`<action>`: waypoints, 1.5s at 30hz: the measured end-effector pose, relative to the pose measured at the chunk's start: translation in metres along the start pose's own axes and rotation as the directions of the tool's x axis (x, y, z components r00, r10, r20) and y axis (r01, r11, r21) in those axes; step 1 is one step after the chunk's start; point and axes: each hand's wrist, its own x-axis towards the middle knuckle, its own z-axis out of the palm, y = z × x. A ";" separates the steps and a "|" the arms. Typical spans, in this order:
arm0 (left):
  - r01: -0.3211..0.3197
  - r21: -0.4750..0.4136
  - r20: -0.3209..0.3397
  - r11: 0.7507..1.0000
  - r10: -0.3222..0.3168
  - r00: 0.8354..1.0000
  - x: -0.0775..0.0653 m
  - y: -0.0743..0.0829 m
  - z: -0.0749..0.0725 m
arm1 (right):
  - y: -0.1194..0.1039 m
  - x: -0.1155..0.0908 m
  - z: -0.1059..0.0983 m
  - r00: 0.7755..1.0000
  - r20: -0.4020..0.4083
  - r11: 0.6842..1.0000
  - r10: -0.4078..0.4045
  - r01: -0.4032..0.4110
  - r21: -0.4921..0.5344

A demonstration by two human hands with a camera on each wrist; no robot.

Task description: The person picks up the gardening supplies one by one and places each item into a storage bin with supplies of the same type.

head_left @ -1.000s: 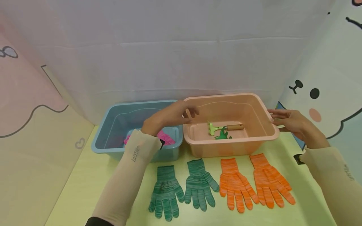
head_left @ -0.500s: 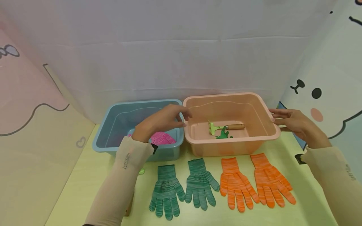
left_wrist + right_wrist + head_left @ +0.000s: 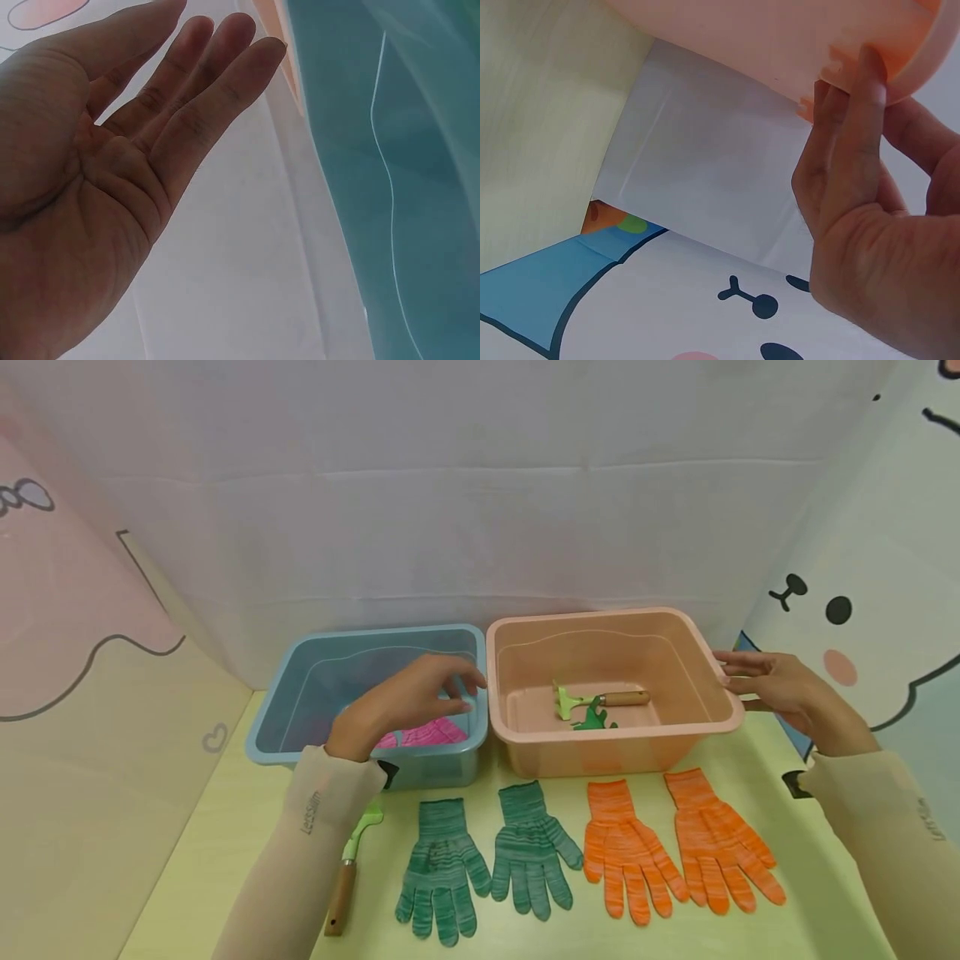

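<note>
Left hand is hovering over the right end of the blue basin, fingers relaxed and gently bent, grasping nothing; left wrist view is showing the bare palm. Pink knitted item is lying in that basin, partly hidden behind the wrist.

Right hand is touching the outer right end of the peach basin, fingers extended, tips resting just under the rim; right wrist view is showing fingertips against the wall there, not clenched.

Basins are standing side by side on the counter, rims very close; cannot tell whether they are touching. Peach basin is holding a light green rake, its wooden handle pointing right, and a dark green pronged piece just in front.

Four gloves are lying flat before the basins, cuffs toward them: two green, at left and beside it; two orange, inner and outer. Another light green tool is lying beside the left sleeve, wooden handle toward the person. White sheet is hanging behind.
</note>
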 end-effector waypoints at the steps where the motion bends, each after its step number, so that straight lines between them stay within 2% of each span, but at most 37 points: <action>1: 0.000 -0.005 -0.005 1.000 0.000 1.000 -0.002 -0.001 0.001 | 0.000 0.000 0.000 1.000 0.001 1.000 -0.002 0.002 0.003; 10: 0.001 -0.045 -0.035 0.999 -0.002 0.999 -0.014 -0.009 0.005 | 0.000 0.001 0.001 1.000 0.001 1.000 -0.005 0.005 -0.012; 22: -0.035 -0.030 -0.098 0.999 0.032 0.995 -0.029 -0.015 0.012 | -0.001 0.002 -0.001 1.000 0.009 1.000 -0.010 0.010 0.006; 32: -0.041 -0.041 -0.129 0.998 0.036 0.991 -0.042 -0.020 0.012 | 0.000 0.002 -0.002 1.000 0.011 1.000 -0.001 0.001 -0.003; 40: 0.000 -0.028 -0.122 1.000 -0.004 0.993 -0.057 -0.027 0.011 | 0.001 0.003 -0.001 1.000 0.007 1.000 0.008 -0.008 -0.023; 45: 0.021 -0.068 -0.120 0.997 -0.029 0.992 -0.068 -0.033 0.013 | 0.000 0.003 -0.001 1.000 0.003 1.000 0.003 -0.003 -0.026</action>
